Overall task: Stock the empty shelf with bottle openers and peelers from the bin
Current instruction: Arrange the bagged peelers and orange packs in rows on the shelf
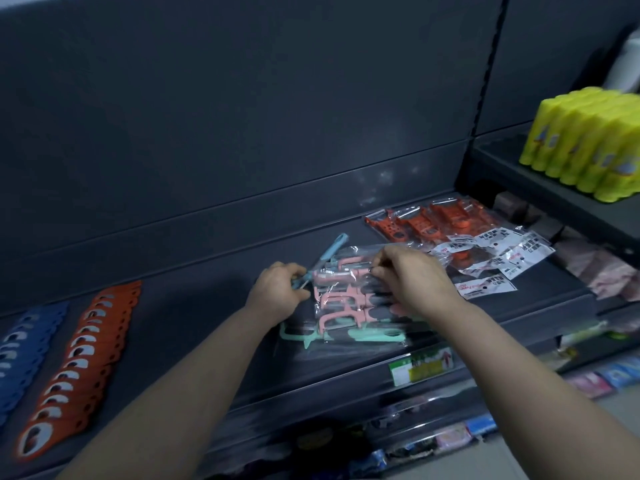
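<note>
On the dark shelf (194, 306), the peelers lie sealed in clear plastic bags. In the middle is an overlapping stack of pink peelers (341, 299), each in its own bag, with a mint peeler (311, 336) bagged at the near end of the stack, close to the shelf's front edge. To the right and further back, orange peelers (433, 220) lie in bags with white printed header cards fanned toward the shelf's right end.

The left hand (277, 289) has its fingers curled round the lower end of a blue-handled peeler (329, 251), which slants up toward the back panel just left of the pink stack. The right hand (412, 278) pinches the far end of the pink peelers through the plastic with thumb and fingertips.

At the left, blue bottle openers (20, 348) and orange bottle openers (83, 358) lie unbagged in two overlapping rows running front to back. Bare shelf lies between the orange row and the peelers. A green price label (420, 367) sits on the front rail. Yellow bottles (585, 140) stand on a higher shelf to the right.
</note>
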The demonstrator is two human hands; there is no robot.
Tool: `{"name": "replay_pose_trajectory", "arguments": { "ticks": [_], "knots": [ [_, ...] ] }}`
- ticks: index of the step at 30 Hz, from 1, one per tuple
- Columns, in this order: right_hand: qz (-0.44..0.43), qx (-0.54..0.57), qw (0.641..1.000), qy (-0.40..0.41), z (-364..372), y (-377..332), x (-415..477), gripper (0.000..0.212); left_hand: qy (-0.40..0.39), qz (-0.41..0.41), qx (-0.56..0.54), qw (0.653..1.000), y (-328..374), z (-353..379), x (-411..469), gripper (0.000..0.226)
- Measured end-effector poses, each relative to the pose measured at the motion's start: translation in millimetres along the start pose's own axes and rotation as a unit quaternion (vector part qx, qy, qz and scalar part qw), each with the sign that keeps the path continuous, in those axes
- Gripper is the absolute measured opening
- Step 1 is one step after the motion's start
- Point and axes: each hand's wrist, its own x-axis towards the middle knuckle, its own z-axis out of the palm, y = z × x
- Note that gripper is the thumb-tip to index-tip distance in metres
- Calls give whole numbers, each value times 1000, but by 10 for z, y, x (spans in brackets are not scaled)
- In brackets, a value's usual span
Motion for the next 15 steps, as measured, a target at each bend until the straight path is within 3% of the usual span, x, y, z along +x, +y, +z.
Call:
{"name": "replay_pose_trajectory", "arguments": {
  "ticks": [5, 10, 15],
  "knots": [
    [55, 101, 992, 50, -51, -72, 28, 8, 3, -2, -3, 1000, -37, -19, -58, 45],
    [-5, 101, 993, 64, -37, -165, 37, 17, 43, -31, 49, 997, -92, -10, -94, 43],
    [-19, 33, 997, 69, 73, -234, 100, 34, 25, -62, -3, 998, -247, -90, -144, 37]
  ]
}}
